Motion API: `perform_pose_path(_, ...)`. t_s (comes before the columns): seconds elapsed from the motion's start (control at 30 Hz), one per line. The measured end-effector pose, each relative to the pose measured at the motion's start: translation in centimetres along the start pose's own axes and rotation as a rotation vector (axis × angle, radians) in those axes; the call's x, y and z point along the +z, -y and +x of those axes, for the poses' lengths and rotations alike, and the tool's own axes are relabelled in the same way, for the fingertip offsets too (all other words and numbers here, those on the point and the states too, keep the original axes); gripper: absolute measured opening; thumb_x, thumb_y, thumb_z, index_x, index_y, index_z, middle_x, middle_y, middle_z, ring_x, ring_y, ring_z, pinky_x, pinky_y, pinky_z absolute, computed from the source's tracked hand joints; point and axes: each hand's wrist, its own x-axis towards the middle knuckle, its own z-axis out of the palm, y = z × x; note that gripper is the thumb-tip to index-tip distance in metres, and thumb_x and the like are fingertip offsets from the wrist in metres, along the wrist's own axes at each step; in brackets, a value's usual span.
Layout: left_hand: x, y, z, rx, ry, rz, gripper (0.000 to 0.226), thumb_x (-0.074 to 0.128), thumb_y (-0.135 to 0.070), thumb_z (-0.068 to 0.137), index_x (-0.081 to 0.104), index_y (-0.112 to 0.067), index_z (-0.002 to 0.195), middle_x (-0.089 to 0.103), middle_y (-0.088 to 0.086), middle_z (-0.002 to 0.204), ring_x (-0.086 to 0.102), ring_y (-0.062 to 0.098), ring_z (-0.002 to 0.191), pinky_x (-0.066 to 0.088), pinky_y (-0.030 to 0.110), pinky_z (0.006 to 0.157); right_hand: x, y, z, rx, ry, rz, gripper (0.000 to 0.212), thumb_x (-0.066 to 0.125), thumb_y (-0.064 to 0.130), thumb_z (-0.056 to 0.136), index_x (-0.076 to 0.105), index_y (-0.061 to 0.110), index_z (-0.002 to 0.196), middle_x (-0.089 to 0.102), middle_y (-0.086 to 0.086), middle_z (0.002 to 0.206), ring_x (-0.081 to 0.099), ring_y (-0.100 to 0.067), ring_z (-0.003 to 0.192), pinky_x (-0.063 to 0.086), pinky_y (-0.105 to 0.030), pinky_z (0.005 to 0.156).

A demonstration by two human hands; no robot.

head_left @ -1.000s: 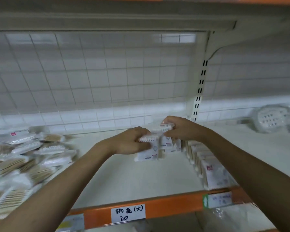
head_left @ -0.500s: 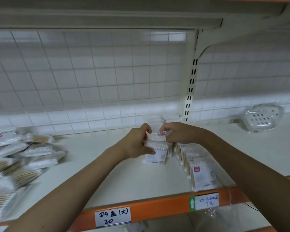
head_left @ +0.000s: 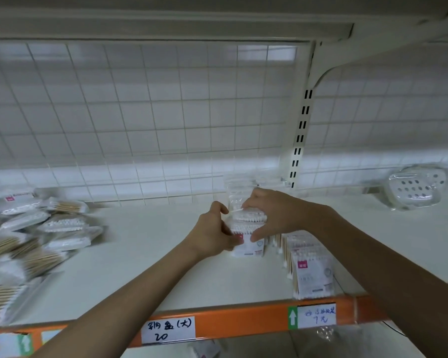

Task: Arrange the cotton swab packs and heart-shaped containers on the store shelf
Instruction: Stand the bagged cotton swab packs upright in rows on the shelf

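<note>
Both hands grip a small stack of clear cotton swab packs (head_left: 247,222) standing on the white shelf (head_left: 153,254) near its middle. My left hand (head_left: 214,232) clasps the stack's left side and my right hand (head_left: 269,215) presses on its top and right side. Just right of the stack, a row of upright swab packs (head_left: 309,267) runs to the shelf's front edge. A loose heap of swab packs (head_left: 29,239) lies at the far left. One clear heart-shaped container (head_left: 419,186) leans against the back grid at the right.
An orange front rail (head_left: 243,321) carries handwritten price labels (head_left: 168,330). A white wire grid (head_left: 140,120) backs the shelf, with a slotted upright post (head_left: 299,135) behind the hands. Another shelf hangs overhead. More wrapped goods show dimly below the rail.
The packs in my hands went from spread between the two hands to a tight upright stack on the shelf beside the row. The camera has shifted closer and slightly left.
</note>
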Motion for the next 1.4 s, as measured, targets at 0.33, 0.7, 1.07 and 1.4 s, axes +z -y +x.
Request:
perform_pose_path(0.33, 0.4, -0.4, 0.1, -0.045, 0.035, -0.025, 0.059, 0.074, -0.010, 0.076, 0.035, -0.012, 0.120, 0.070, 0.006, 0.084, 0.064, 0.017, 0.070, 0.053, 0.029, 0.066, 0.0, -0.6, 0.2, -0.039, -0.025, -0.134, 0.065, 0.066, 0.042, 0.081, 0.039, 0.025, 0.137, 0.049, 0.005, 0.128, 0.041, -0.013, 0.116, 0.030, -0.025, 0.091)
perform_pose_path(0.7, 1.4, -1.0, -0.5, -0.116, -0.006, -0.101, 0.067, 0.072, -0.012, 0.079, 0.028, -0.010, 0.129, 0.065, 0.000, 0.080, 0.066, 0.019, 0.077, 0.053, 0.027, 0.072, -0.1, -0.9, -0.1, -0.036, 0.009, -0.067, 0.070, 0.069, 0.033, 0.080, 0.034, 0.026, 0.140, 0.045, 0.004, 0.133, 0.040, -0.014, 0.120, 0.035, -0.028, 0.097)
perform_pose_path(1.07, -4.8, 1.3, -3.2, -0.144, -0.185, 0.314, 0.041, 0.065, -0.030, 0.085, 0.047, -0.017, 0.119, 0.059, -0.002, 0.101, 0.061, 0.020, 0.089, 0.046, 0.025, 0.066, -0.2, 3.0, 2.0, -0.177, -0.139, -0.108, 0.056, 0.053, 0.045, 0.089, 0.039, 0.024, 0.139, 0.044, 0.003, 0.139, 0.036, -0.015, 0.128, 0.032, -0.033, 0.105)
perform_pose_path(1.4, -14.8, 7.9, -8.3, -0.264, -0.121, 0.775, 0.049, 0.058, -0.037, 0.088, 0.045, -0.017, 0.131, 0.051, 0.004, 0.129, 0.048, 0.022, 0.118, 0.043, 0.032, 0.094, 2.0, 13.3, 8.5, -0.252, -0.080, -0.065, 0.054, 0.053, 0.041, 0.091, 0.038, 0.022, 0.139, 0.040, 0.002, 0.141, 0.032, -0.016, 0.131, 0.032, -0.031, 0.106)
